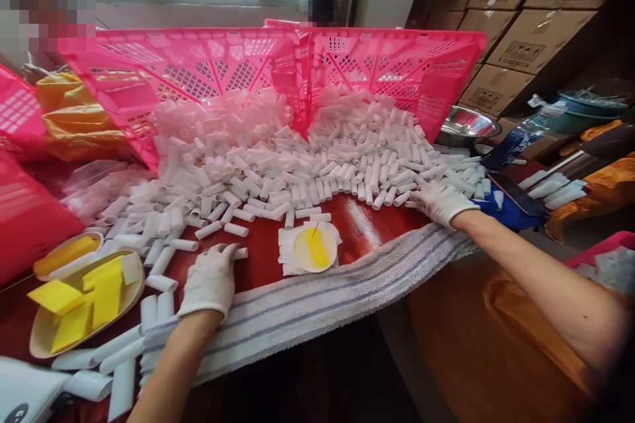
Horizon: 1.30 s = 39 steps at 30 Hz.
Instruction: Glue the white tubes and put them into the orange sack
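My left hand, in a white glove, rests on the red table with its fingertips touching a small white tube. My right hand, also gloved, reaches out to the right edge of a big heap of white tubes, fingers spread among them. Whether it grips one I cannot tell. Two pink baskets lie tipped on their sides behind the heap. Between my hands sits a small round dish with a yellow strip on white paper.
A striped white towel covers the table's near edge. A plate of yellow pieces lies at left, with longer white tubes near it. Cardboard boxes, a metal bowl and a blue glove are at right.
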Available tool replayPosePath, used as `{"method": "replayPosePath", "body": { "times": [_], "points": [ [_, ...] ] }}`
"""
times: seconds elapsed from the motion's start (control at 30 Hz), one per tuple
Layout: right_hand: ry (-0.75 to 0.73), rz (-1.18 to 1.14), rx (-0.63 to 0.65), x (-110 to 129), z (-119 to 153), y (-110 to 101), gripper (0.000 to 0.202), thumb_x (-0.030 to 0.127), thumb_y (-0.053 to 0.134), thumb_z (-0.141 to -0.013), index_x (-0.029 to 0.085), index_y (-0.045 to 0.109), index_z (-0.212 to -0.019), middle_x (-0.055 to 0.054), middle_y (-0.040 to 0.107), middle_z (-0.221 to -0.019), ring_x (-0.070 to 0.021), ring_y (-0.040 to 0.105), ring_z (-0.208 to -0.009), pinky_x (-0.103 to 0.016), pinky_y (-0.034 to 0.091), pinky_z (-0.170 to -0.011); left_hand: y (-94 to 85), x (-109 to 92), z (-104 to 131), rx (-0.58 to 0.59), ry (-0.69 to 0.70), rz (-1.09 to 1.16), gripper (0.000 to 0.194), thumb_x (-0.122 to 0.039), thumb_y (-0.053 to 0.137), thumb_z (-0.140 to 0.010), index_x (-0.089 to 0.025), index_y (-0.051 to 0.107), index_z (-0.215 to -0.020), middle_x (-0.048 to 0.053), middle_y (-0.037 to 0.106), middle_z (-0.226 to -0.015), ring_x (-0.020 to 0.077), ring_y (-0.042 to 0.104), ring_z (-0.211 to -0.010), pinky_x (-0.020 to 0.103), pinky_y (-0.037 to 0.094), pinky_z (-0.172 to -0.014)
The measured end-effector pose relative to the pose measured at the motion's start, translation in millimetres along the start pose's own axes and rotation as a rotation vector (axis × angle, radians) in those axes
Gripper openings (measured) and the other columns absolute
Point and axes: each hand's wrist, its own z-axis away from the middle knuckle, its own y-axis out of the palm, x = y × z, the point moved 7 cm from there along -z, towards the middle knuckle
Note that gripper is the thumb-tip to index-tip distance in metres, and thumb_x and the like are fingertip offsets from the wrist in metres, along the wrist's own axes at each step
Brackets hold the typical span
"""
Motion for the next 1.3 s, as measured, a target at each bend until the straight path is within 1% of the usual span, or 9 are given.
{"method": "replayPosePath", "body": {
  "times": [0.13,0.27,0.37,0.47,0.6,0.77,1.03,1.17,1.3],
  "points": [
    [-0.329,0.257,0.329,1,-2,40,0.017,0.023,0.059,-0.079,0.008,0.067,-0.08,-0.014,0.063,-0.092,-0.0204,0.054,-0.096,-0.035,0.034,-0.083,2.9,-12,-3,-0.043,0.045,0.028,0.035,-0.039,0.039,-0.087,-0.028,0.063,-0.109,0.008,0.057,-0.118,0.0267,0.052,-0.098,0.037,0.043,-0.078],
    [-0.193,0.152,0.184,6,9,36,0.016,0.022,0.061,-0.076,0.011,0.066,-0.087,-0.014,0.064,-0.091,-0.025,0.056,-0.09,-0.039,0.04,-0.083,0.2,-19,-3,-0.091,0.066,0.085,0.036,-0.046,0.042,-0.084,-0.027,0.067,-0.103,0.008,0.059,-0.111,0.0258,0.051,-0.094,0.036,0.042,-0.079],
    [-0.11,-0.299,0.104,46,41,36,0.031,0.038,0.051,-0.083,0.016,0.061,-0.103,-0.009,0.065,-0.091,-0.0232,0.059,-0.084,-0.038,0.047,-0.078,2.5,-26,-1,-0.124,0.06,0.244,0.036,-0.046,0.047,-0.082,-0.025,0.066,-0.103,0.007,0.062,-0.104,0.0237,0.053,-0.093,0.034,0.043,-0.081],
    [-0.147,-0.694,0.288,107,79,58,0.033,0.047,0.056,-0.079,0.021,0.06,-0.099,-0.005,0.065,-0.092,-0.02,0.061,-0.083,-0.032,0.05,-0.075,6.5,-39,3,-0.142,0.062,0.489,0.035,-0.044,0.05,-0.08,-0.023,0.065,-0.103,0.006,0.064,-0.098,0.0207,0.055,-0.091,0.031,0.043,-0.083],
    [-0.144,-0.681,0.413,148,95,85,0.027,0.039,0.06,-0.077,0.02,0.06,-0.097,-0.003,0.066,-0.087,-0.0177,0.062,-0.079,-0.029,0.052,-0.072,5.8,-58,7,-0.157,0.07,0.556,0.032,-0.039,0.053,-0.079,-0.022,0.065,-0.103,0.006,0.063,-0.101,0.0227,0.052,-0.096,0.034,0.042,-0.085],
    [-0.322,-0.553,0.289,140,77,87,0.034,0.034,0.061,-0.077,0.025,0.064,-0.11,-0.004,0.066,-0.096,-0.0199,0.062,-0.088,-0.034,0.051,-0.083,3.8,-55,6,-0.205,0.04,0.544,0.03,-0.036,0.057,-0.076,-0.023,0.067,-0.101,0.006,0.062,-0.103,0.0235,0.051,-0.096,0.034,0.042,-0.085],
    [-0.133,-0.579,0.312,121,86,71,0.043,0.045,0.05,-0.083,0.023,0.061,-0.118,-0.008,0.057,-0.125,-0.0272,0.048,-0.119,-0.043,0.035,-0.104,10.0,-58,-7,-0.263,0.06,0.681,0.031,-0.035,0.052,-0.081,-0.019,0.063,-0.106,0.006,0.065,-0.099,0.0217,0.054,-0.094,0.034,0.043,-0.086],
    [0.113,-0.906,0.463,133,101,84,0.046,0.048,0.062,-0.074,0.017,0.063,-0.109,-0.008,0.067,-0.097,-0.0177,0.062,-0.078,-0.03,0.051,-0.068,8.5,-68,-5,-0.298,0.154,0.613,0.029,-0.029,0.054,-0.08,-0.02,0.063,-0.106,0.006,0.064,-0.101,0.0223,0.052,-0.098,0.034,0.041,-0.09],
    [0.305,-1.177,0.571,148,106,108,0.047,0.051,0.063,-0.073,0.015,0.06,-0.103,0.001,0.06,-0.062,-0.0056,0.042,-0.042,-0.019,0.03,-0.037,9.4,-68,-3,-0.293,0.148,0.564,0.029,-0.032,0.056,-0.079,-0.019,0.064,-0.103,0.006,0.066,-0.094,0.0226,0.053,-0.091,0.034,0.042,-0.084]
  ]
}}
